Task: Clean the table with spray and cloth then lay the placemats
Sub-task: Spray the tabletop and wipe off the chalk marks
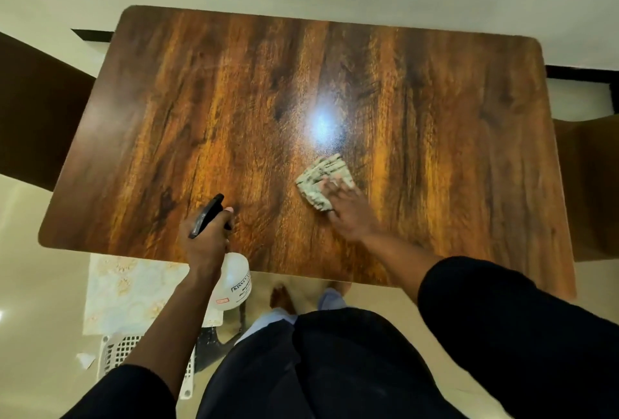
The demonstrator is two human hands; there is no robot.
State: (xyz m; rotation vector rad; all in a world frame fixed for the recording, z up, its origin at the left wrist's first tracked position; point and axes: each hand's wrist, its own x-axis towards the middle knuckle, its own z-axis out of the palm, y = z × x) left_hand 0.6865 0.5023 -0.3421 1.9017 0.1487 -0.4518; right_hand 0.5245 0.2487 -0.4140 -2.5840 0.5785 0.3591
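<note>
On a glossy wood-grain table (234, 100) with rounded corners, streaked dark brown and orange, a bright glare spot near the middle. Just below that glare, a folded cloth (323, 181), pale with a dark speckled weave, lying flat on the surface. Right hand (348, 211) spread open on top of the cloth, fingers (331, 184) splayed and pressing down, palm trailing onto bare wood; slightly blurred. Left hand (206, 237) over the near edge of the table, curled tight around the neck of a spray bottle (234, 281): black trigger head tilted up above the knuckles, one finger on the trigger, round translucent white body hanging below the table edge with a printed label too small to read. Both forearms bare, dark sleeves (502, 318) pushed up toward the elbows. Down on the pale, shiny tiled floor at the left, a white basket (117, 348) with a square-grid wall, and lying across its top a light placemat (127, 291) with a faint gold floral print, partly hidden by the left arm. Dark chair shapes at the left (37, 107) and right (589, 184) sides of the table, brown and smooth. Beneath the near edge, dark trousers, pale blue fabric and a foot (283, 298) on the floor.
</note>
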